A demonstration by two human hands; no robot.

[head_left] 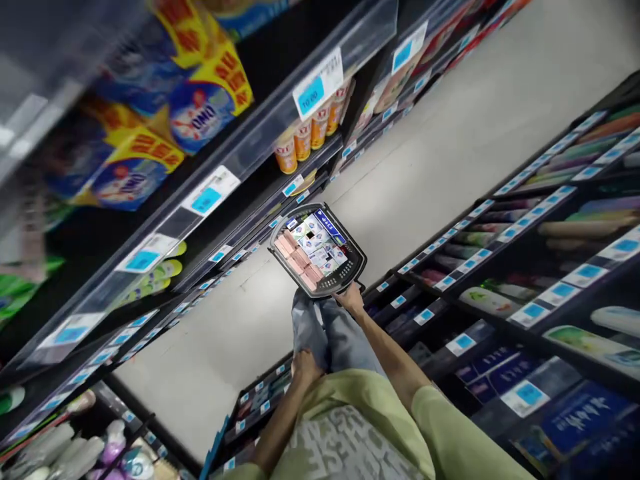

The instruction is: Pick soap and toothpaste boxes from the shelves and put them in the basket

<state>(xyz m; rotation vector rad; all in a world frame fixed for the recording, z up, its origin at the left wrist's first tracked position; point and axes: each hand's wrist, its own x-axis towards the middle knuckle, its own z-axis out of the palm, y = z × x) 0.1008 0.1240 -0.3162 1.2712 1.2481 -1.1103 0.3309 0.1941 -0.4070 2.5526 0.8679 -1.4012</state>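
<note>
A dark shopping basket (327, 288) hangs in front of the legs, holding pinkish packs and several white, blue-marked packs. My right hand (351, 299) is closed around something at the basket's near right edge, most likely its handle or rim. My left hand (306, 365) rests low against the left thigh, away from the basket. Its fingers are curled and too small to make out, so whether it holds anything does not show.
Shelves with OMO detergent bags (200, 117) and orange cups (303, 140) rise on the left. On the right, shelves hold bottles and blue packs (580, 413). Between them runs a pale floor (400, 173). Bottles (115, 440) stand at the lower left.
</note>
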